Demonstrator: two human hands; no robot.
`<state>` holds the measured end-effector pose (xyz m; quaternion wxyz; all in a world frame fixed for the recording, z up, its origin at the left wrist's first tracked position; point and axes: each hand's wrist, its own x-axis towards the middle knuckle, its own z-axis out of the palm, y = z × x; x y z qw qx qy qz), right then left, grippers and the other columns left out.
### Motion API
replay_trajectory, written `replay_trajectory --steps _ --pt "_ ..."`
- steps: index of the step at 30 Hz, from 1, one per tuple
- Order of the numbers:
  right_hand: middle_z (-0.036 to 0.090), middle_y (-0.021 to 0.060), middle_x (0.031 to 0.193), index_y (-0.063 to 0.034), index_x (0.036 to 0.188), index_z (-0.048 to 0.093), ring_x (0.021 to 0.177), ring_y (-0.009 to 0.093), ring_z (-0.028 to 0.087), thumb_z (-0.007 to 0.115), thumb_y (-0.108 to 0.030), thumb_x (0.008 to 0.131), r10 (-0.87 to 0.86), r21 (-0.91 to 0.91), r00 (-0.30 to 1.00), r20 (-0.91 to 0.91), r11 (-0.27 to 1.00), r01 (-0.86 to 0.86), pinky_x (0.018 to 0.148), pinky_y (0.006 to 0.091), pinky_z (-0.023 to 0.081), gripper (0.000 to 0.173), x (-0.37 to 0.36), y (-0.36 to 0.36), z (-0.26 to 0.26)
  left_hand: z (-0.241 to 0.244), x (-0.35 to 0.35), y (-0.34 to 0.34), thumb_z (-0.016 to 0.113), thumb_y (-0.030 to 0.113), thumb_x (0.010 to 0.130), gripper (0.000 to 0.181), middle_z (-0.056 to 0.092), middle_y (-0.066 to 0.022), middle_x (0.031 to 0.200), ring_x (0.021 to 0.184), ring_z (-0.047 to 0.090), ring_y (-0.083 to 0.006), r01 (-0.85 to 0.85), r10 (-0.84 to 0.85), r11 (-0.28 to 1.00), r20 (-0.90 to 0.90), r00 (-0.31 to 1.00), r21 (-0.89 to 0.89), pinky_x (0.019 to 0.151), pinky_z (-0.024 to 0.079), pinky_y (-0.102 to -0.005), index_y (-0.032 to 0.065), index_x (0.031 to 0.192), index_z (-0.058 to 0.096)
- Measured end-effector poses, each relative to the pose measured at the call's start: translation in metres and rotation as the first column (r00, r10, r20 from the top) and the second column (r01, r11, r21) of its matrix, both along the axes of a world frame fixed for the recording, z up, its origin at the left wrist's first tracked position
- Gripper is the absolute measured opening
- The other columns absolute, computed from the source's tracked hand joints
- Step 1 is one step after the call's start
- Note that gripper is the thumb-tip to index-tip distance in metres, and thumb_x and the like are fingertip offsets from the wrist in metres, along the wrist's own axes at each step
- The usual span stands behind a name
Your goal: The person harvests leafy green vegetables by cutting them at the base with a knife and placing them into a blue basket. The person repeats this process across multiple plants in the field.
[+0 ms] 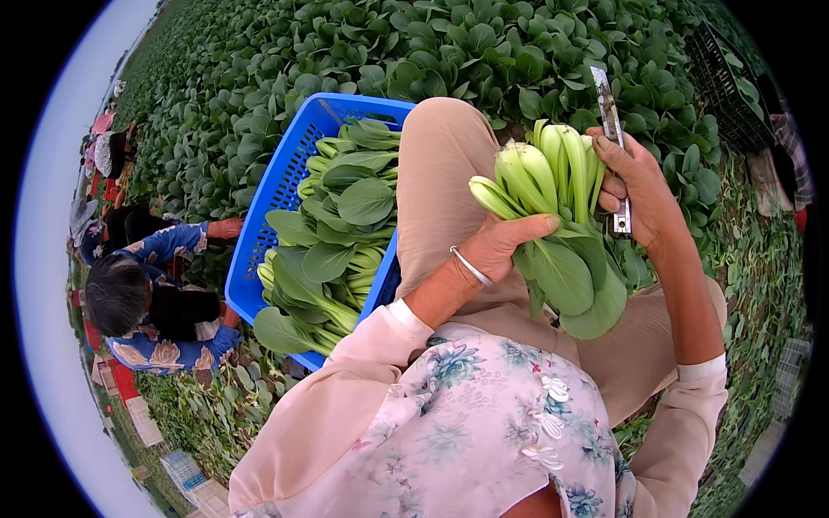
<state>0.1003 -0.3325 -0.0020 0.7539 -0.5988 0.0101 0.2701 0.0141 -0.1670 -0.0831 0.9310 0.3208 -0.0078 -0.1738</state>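
Observation:
My left hand (495, 243) grips a bunch of bok choy (563, 175), its thumb across the stalks. The pale cut bases point up and away from me, and the green leaves hang toward my lap. In my right hand (638, 175) is a metal box-cutter-style knife (607, 107), held along the palm with its dirty blade pointing away from me. The right fingertips are close against the bunch's right side; whether they press on it I cannot tell. Beside my left knee stands a blue plastic basket (259, 243) with several bok choy (324, 259) laid inside.
Dense rows of growing bok choy (259, 116) spread ahead. A co-worker (142, 304) in a blue flowered top crouches left of the basket. At the far right are a black crate (725, 90) with greens and part of another person (787, 162). Cut leaves (751, 291) litter the ground.

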Motion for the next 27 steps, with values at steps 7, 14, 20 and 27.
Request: replay_trajectory --steps 7,14,20,27 --pt "0.056 0.0040 0.089 -0.0035 0.110 0.046 0.046 0.001 0.030 0.052 -0.022 0.091 0.079 -0.080 0.996 -0.050 0.993 -0.083 0.036 0.0164 0.028 0.027 -0.003 0.006 0.001 0.034 -0.022 0.035 0.068 0.005 0.076 0.054 0.057 -0.0067 0.115 0.102 0.056 -0.0165 -0.245 0.245 0.967 0.007 0.969 0.074 0.090 0.047 -0.0320 0.0039 0.125 0.045" --pt "0.060 0.0092 0.088 -0.0031 0.114 0.045 0.046 0.002 0.033 0.052 -0.016 0.091 0.169 -0.055 0.979 -0.115 0.983 -0.176 0.036 0.0171 0.029 0.027 -0.004 -0.022 -0.007 0.086 -0.015 0.164 0.070 0.003 0.075 0.040 0.062 -0.0066 0.103 0.088 0.059 -0.0141 -0.793 0.536 0.323 0.590 0.603 0.516 0.080 0.050 -0.0292 -0.0001 0.112 0.055" --pt "0.060 0.0086 0.086 -0.0041 0.111 0.047 0.045 0.001 0.033 0.052 -0.017 0.092 0.100 -0.053 0.980 -0.174 0.992 -0.111 0.036 0.0165 0.030 0.024 -0.003 -0.038 -0.011 0.033 0.018 0.220 0.071 0.014 0.061 0.057 0.058 -0.0112 0.117 0.105 0.055 -0.0279 -0.787 -0.362 -0.586 0.807 0.467 0.192 0.092 0.036 -0.0395 0.0049 0.114 0.052" --pt "0.060 0.0075 0.085 -0.0050 0.111 0.048 0.045 0.001 0.033 0.053 -0.018 0.091 0.036 -0.109 0.990 -0.138 0.993 -0.051 0.037 0.0161 0.030 0.024 -0.007 -0.052 -0.010 -0.096 0.045 0.214 0.061 0.010 0.072 0.042 0.051 -0.0082 0.126 0.118 0.046 -0.0231 -0.674 -0.590 -0.619 0.327 0.738 0.404 0.098 0.032 -0.0403 0.0084 0.113 0.050"
